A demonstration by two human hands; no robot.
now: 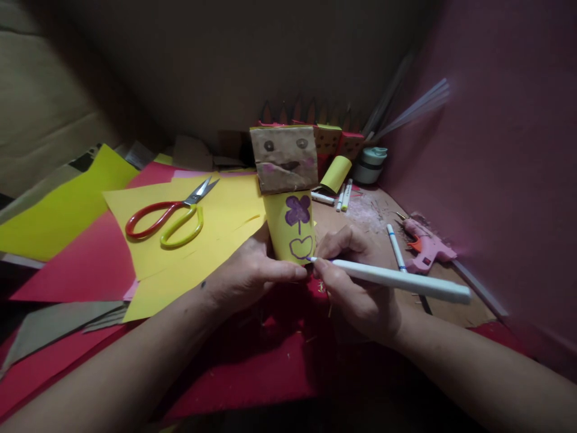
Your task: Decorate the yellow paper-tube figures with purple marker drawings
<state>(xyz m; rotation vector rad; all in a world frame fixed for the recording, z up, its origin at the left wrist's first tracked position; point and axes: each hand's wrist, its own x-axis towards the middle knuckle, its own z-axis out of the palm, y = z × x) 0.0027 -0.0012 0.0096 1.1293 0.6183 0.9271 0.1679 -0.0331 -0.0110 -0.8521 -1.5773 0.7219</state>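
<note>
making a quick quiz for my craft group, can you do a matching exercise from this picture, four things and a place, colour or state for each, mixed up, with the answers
Column one
1. scissors
2. hot glue gun
3. yellow paper-tube figure with a cardboard face
4. uncapped felt-tip marker

Column two
A. pink, lying at the right of the view
B. in the right hand
C. lying open on yellow paper
D. upright, gripped near its bottom by the left hand

Right pairs
1-C
2-A
3-D
4-B
</note>
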